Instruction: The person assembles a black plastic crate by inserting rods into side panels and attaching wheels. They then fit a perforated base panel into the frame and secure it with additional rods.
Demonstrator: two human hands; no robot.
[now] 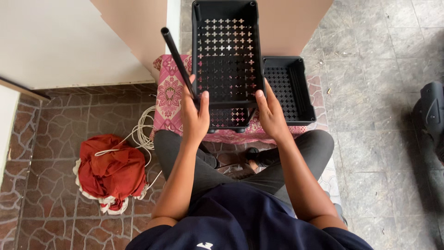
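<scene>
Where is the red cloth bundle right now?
Head view, lower left: the red cloth bundle lies on the brown tiled floor, beside the person's left arm and the white cord.

Between the left hand (pixel 194 115) and right hand (pixel 270 115), a black tray (pixel 225 51) pierced with cross-shaped cutouts; just right of the right hand, a second black tray (pixel 289 88), same pattern. Beneath both, pink cloth (pixel 169 92) with floral medallions. Well left of the left hand, red-orange fabric bundle (pixel 111 171), cream-edged. Under it, brown mottled floor (pixel 55 139).
</scene>
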